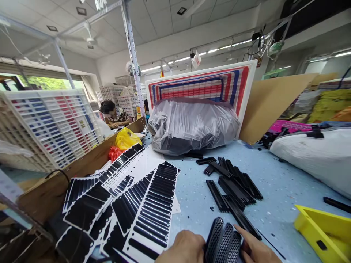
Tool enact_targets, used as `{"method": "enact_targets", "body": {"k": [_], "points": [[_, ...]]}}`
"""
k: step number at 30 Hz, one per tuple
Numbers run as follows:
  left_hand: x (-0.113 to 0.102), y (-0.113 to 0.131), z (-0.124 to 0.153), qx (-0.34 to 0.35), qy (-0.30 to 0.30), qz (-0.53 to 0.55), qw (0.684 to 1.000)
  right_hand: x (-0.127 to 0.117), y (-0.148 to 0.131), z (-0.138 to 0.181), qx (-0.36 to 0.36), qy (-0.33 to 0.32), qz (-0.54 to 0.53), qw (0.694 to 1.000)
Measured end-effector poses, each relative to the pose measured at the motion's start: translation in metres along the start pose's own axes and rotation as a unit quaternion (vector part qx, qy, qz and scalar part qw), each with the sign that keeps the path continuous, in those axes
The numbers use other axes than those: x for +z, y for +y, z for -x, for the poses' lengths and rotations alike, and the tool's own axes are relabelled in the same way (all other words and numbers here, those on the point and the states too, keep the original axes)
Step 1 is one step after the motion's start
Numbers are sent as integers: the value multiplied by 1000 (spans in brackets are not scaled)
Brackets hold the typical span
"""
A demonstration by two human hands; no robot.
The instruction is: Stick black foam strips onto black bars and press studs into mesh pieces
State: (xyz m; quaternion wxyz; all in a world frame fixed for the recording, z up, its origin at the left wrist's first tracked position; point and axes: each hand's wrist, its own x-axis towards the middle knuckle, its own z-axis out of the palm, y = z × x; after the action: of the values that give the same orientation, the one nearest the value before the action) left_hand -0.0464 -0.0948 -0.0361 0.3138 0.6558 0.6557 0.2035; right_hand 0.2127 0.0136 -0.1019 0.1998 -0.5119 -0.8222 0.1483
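At the bottom edge of the view both hands grip a small stack of black perforated grille pieces (223, 243). My left hand (183, 248) is curled against the stack's left side. My right hand (256, 248) holds its right side, with the index finger lying along the top edge. To the left lie overlapping white sticker sheets (153, 208) carrying rows of black oval strips. Just beyond the hands sits a loose pile of long black plastic bars (233, 184) on the pale blue table (274, 182).
A large grey plastic bag (192, 124) of dark parts sits mid-table before a striped white tray (203, 86). A yellow bin (326, 230) stands at the lower right, a white sack (318, 157) to the right. A white crate (52, 124) leans at left. A seated person (113, 113) works behind.
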Motion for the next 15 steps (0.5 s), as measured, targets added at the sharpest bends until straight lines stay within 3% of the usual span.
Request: {"method": "enact_targets", "body": {"k": [2,7,11,15], "points": [[-3,12,-1,27,-24,-33,999,-5,-16,3,18,0,9,1000],[-6,30,-13,50,28,-9,998,-18,-47,7,55,-29,12,998],[16,40,-11,75,43,5,996,-19,-51,7,79,-26,3,997],[48,33,-10,99,71,-27,992,-20,-47,5,39,-16,-4,999]]}}
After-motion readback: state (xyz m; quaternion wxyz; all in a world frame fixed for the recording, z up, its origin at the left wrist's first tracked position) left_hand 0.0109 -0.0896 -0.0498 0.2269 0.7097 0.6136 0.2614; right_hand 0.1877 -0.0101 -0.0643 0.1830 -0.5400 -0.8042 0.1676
